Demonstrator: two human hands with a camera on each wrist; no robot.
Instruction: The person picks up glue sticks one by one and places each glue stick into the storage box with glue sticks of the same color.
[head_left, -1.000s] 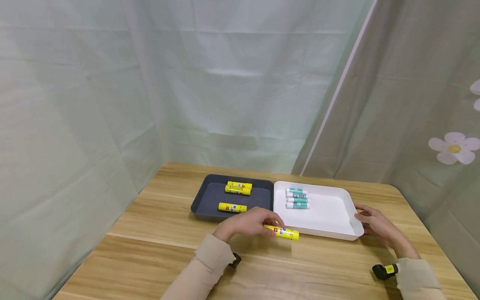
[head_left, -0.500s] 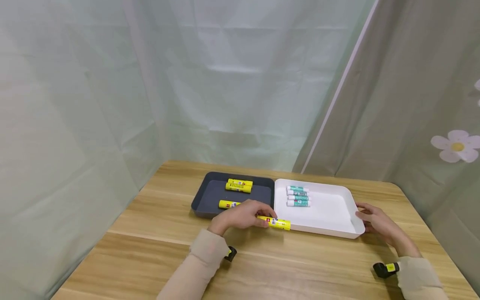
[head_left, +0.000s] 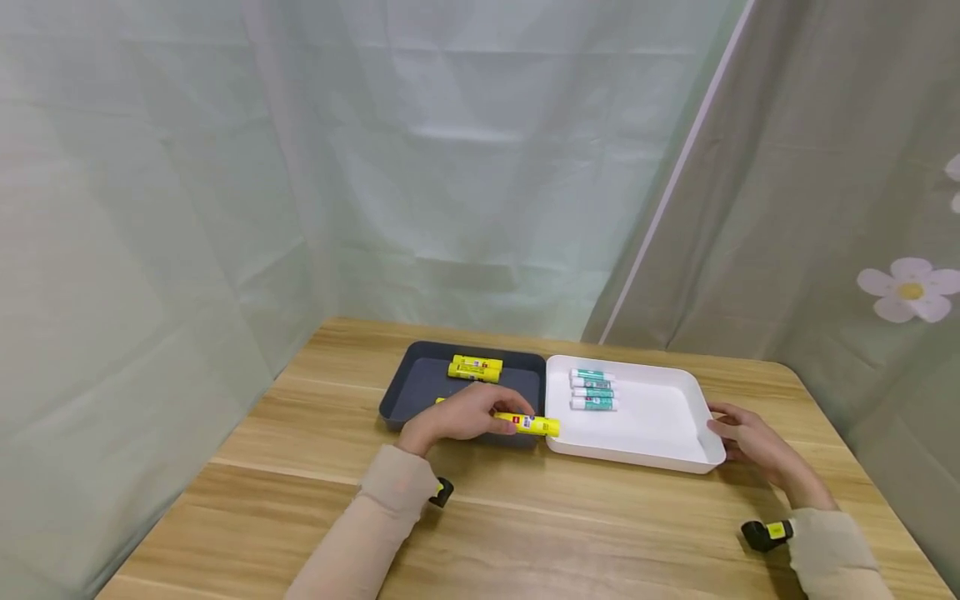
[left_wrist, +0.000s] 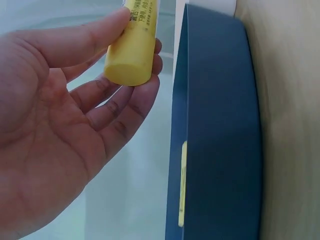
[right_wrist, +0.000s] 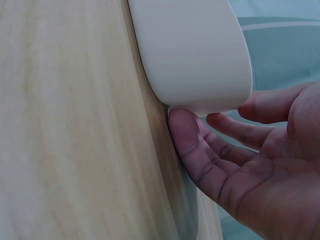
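Note:
My left hand (head_left: 467, 412) pinches a yellow glue stick (head_left: 538, 425) between thumb and fingers, held sideways above the front right corner of the dark grey tray (head_left: 420, 387). In the left wrist view, the end of this glue stick (left_wrist: 131, 57) points toward the palm. Two yellow glue sticks (head_left: 475, 372) lie side by side in the dark tray; another is mostly hidden behind my left hand. With fingertips and thumb, my right hand (head_left: 757, 446) touches the right end of the white tray (head_left: 660, 417). The right wrist view shows those fingertips against the tray's outer wall (right_wrist: 195, 60).
Several white-and-green glue sticks (head_left: 595, 404) lie in a row at the white tray's left side. The two trays stand side by side on a wooden table (head_left: 570, 533). Pale curtains (head_left: 465, 167) hang behind and beside it.
My left hand has carried the yellow glue stick leftward and away from me, from in front of the white tray to over the dark tray's edge. My right hand stays at the white tray.

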